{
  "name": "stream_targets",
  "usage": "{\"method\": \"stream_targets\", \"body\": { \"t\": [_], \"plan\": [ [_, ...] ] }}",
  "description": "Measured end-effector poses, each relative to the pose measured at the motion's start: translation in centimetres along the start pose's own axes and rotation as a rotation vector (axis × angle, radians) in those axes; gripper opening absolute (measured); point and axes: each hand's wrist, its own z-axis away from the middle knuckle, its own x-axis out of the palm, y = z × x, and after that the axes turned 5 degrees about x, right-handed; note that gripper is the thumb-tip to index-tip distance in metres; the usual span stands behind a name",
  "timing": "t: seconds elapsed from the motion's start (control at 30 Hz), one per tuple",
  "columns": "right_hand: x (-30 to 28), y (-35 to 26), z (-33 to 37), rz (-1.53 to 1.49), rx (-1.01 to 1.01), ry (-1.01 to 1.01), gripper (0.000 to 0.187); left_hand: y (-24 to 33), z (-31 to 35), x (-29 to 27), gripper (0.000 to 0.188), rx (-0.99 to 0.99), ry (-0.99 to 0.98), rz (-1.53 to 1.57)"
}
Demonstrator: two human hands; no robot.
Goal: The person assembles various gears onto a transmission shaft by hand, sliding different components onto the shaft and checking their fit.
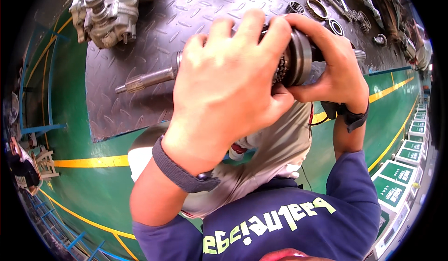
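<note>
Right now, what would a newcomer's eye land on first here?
First, the left hand and right hand, mid-picture, holding a geared metal shaft over the dark patterned tabletop. Next, the bulky silver housing at the picture's upper left, then loose rings at upper right.

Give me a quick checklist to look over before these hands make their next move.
1. Left hand on the shaft assembly: ok, curled over it.
2. Right hand at the wide ring: ok, thumb and fingers spread around it.
3. Shaft's left end free of fingers: ok, sticks out bare.
4. Parts beneath the left palm well seated: cannot tell, covered.
5. Metal housing apart from both hands: ok, at the far left.
</note>
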Motion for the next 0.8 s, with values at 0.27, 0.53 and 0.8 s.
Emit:
{"method": "stream_targets", "body": {
  "t": [0.27,0.53,0.8],
  "plan": [
    [0.0,0.1,-0.1,-0.028,0.002,-0.011,0.086,-1.0,0.4,1.5,0.057,0.066,0.232,0.058],
    [0.0,-0.2,-0.2,-0.049,0.007,-0.034,0.087,-1.1,0.7,0.5,0.063,0.033,0.146,0.078],
    [-2.1,0.9,1.3,-0.033,0.083,-0.100,0.071,-1.2,0.6,-0.4,0.066,0.018,0.049,-0.006]
  ]
}}
